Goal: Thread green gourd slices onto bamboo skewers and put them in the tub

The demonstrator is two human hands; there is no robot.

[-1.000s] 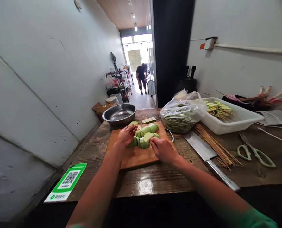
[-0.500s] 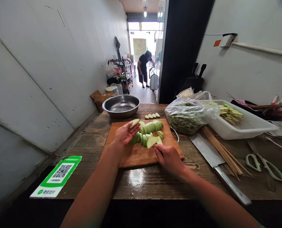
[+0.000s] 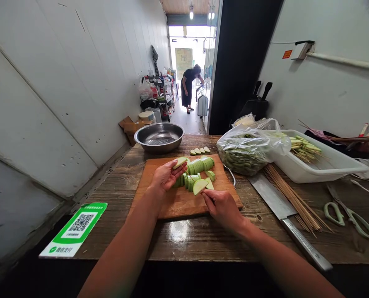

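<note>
My left hand (image 3: 165, 176) is above the cutting board (image 3: 172, 209), its fingers and thumb closed on a pale half-moon zucchini slice (image 3: 180, 162). My right hand (image 3: 224, 205) pinches the end of a thin bamboo skewer (image 3: 189, 174). Threaded on that skewer near my fingers is another zucchini slice (image 3: 199, 187); the skewer's far end points toward my left hand. Beneath and behind lie rows of cut zucchini (image 3: 199, 166), partly covered by my hands. Several loose slices (image 3: 200, 151) rest on the table past the board's far edge.
A steel basin (image 3: 159, 145) stands behind the board. To the right are a plastic bag (image 3: 246, 155) of green food, a white tray (image 3: 327, 171) with skewers, a cleaver (image 3: 274, 198), loose skewers (image 3: 296, 198) and scissors (image 3: 347, 211). A person (image 3: 188, 87) bends over in the background.
My left hand and its slice have shifted slightly right, nearer the skewer. My right hand has barely moved. The view has tilted very slightly.
</note>
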